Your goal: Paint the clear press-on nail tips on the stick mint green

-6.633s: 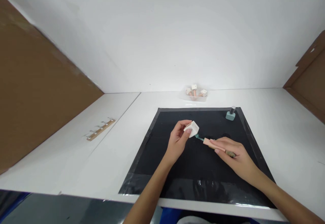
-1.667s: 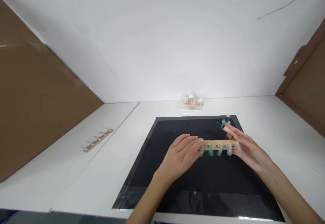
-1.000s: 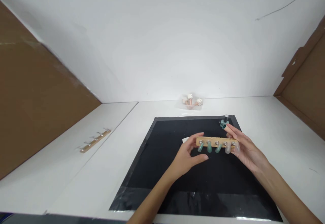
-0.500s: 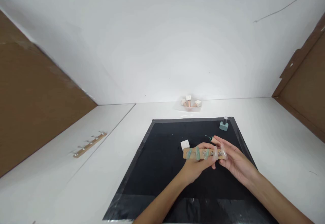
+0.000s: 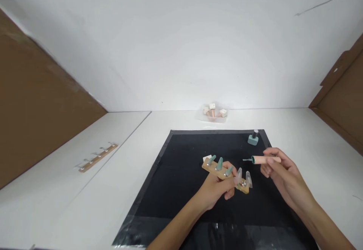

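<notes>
The left hand (image 5: 217,191) is gripping a wooden strip (image 5: 213,168) from below. Its fingers are curling up around the strip's near edge, closed firmly on it. The strip is tilting, its far end pointing toward 10 o'clock and its near end toward 4 o'clock. It is being held above the black mat (image 5: 176,174) rather than resting on it.

5 nail tips are standing up along the strip. 3 teal tips (image 5: 220,163) are sitting at the 10 o'clock end, and 2 clear tips (image 5: 248,179) at the 4 o'clock end.

The right hand (image 5: 286,178) is pinching a polish brush (image 5: 265,160) by its pink handle between thumb and fingers, with the remaining fingers loosely folded. The brush is lying nearly level, its teal-wet bristles pointing toward 9 o'clock. The bristles are hanging just beyond the clear tips, at 12 o'clock of them, near but not touching. From the left hand, the right hand is sitting at 3 o'clock, with the 2 hands apart.

A small teal polish bottle (image 5: 253,139) is standing open on the mat's far right corner, at 11 o'clock of the right hand. A white block (image 5: 207,158) is lying on the mat just behind the strip's far end.

A clear tray (image 5: 213,118) holding small pieces is sitting on the white surface (image 5: 85,201) at 12 o'clock beyond the mat. A second strip (image 5: 96,158) is lying well apart at 9 o'clock.
</notes>
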Demonstrator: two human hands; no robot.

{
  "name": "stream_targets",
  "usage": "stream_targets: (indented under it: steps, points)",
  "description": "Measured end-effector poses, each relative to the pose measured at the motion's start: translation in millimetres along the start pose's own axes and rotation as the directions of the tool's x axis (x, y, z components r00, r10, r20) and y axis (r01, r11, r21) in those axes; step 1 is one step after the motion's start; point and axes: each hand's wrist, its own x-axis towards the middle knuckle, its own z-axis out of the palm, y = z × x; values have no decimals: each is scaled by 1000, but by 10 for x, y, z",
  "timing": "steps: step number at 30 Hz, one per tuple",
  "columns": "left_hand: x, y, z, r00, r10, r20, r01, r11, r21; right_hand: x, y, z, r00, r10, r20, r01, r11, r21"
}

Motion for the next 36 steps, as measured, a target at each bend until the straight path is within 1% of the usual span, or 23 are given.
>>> stream_targets:
  steps: [2, 4, 8, 11, 13, 15, 22, 28, 30, 32, 34, 36]
  points:
    - [-1, -11, -4, 1000, -7, 9, 7, 999, 32, -16, -7, -26, 999, -3, 54, 0, 999, 47]
    - [1, -26, -12, 1000, 0, 14, -1, 998, 70, -33, -4, -62, 995, -22, 100, 18, 999, 43]
    - [2, -32, -19, 999, 20, 33, -26, 986, 166, -48, 29, -127, 986, -58, 154, 70, 995, -76]
    - [-3, -24, -15, 999, 28, 29, -34, 971, 237, -44, 55, -122, 980, -150, 132, 172, 971, -166]
    - [-7, -22, -13, 999, 27, 30, -33, 966, 255, -42, 59, -93, 968, -219, 120, 239, 951, -196]
    - [-8, -24, -13, 999, 19, 37, -28, 966, 259, -45, 53, -59, 959, -253, 124, 275, 937, -215]
    - [-10, -11, -6, 998, -1, 59, -15, 965, 264, -56, 49, 1, 946, -269, 182, 319, 874, -366]
    - [-19, -43, -2, 994, -6, 105, -23, 963, 269, -71, 39, 34, 913, -353, 203, 407, 804, -433]
    - [-17, -63, -7, 994, -3, 107, -26, 963, 269, -82, 32, 42, 903, -383, 195, 429, 785, -447]
    - [-16, -77, -12, 994, -9, 108, -21, 961, 275, -85, 33, 40, 900, -404, 162, 432, 777, -458]
    - [-17, -82, -17, 994, -11, 112, -20, 961, 277, -78, 42, 32, 903, -414, 117, 420, 789, -448]
    - [-22, -79, -21, 994, -13, 112, -19, 960, 280, -66, 53, 28, 907, -409, 97, 413, 822, -392]
